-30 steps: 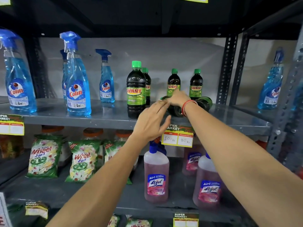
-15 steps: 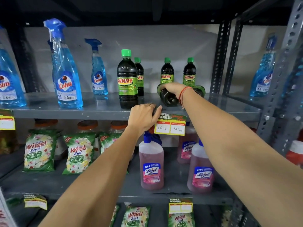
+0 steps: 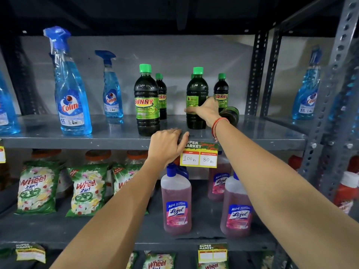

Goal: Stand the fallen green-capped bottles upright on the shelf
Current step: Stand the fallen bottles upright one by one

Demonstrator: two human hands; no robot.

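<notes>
Dark green-capped Sunny bottles stand on the grey upper shelf [image 3: 108,137]. My right hand [image 3: 206,110] grips one bottle [image 3: 196,90] around its lower body; it stands upright on the shelf, its back label facing me. Behind my wrist another bottle [image 3: 230,114] lies on its side, base toward me. An upright front bottle [image 3: 147,101] stands to the left, with two more upright ones [image 3: 161,94] [image 3: 221,90] behind. My left hand [image 3: 167,147] rests curled on the shelf's front edge, holding no bottle.
Blue Colin spray bottles [image 3: 71,90] stand at the shelf's left, another [image 3: 307,94] on the neighbouring rack. A price tag [image 3: 199,156] hangs from the shelf lip. Pink Lizol bottles [image 3: 176,202] and Wheel packets [image 3: 37,189] fill the lower shelf. A perforated upright [image 3: 254,74] bounds the right.
My right hand has tipped the bottle it held from lying on its side to standing upright. My left hand stayed on the shelf edge. The camera moved closer.
</notes>
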